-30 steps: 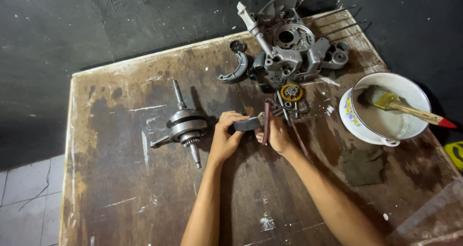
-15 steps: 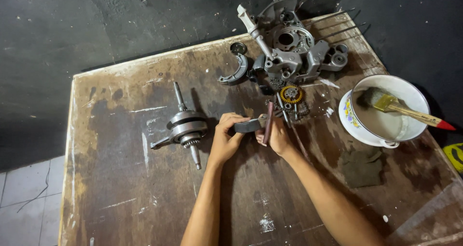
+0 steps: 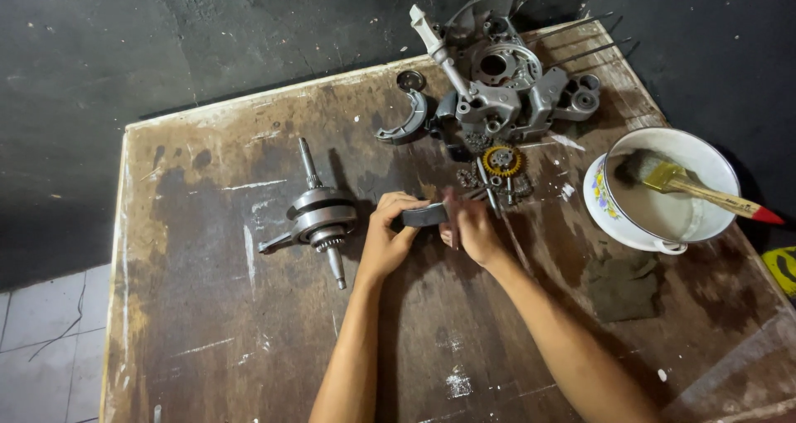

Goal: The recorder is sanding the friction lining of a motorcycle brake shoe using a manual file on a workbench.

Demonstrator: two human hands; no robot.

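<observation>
Both of my hands meet at the middle of a worn wooden table (image 3: 207, 340). My left hand (image 3: 385, 240) grips one end of a small dark curved metal part (image 3: 424, 215). My right hand (image 3: 473, 228) holds the other end, fingers pinched around it. A steel crankshaft (image 3: 317, 216) with its connecting rod lies just left of my left hand. Behind my right hand lie several small gears, one of them yellow (image 3: 502, 161).
A grey engine crankcase (image 3: 506, 83) with long studs sits at the table's far edge, a curved brake shoe (image 3: 406, 124) beside it. A white bowl (image 3: 709, 162) of liquid holds a paintbrush (image 3: 705, 192) at the right. A dark rag (image 3: 622, 286) lies near it.
My hands have stayed at the same spot on the small part, with only slight finger shifts. Nothing else on the table has moved.
</observation>
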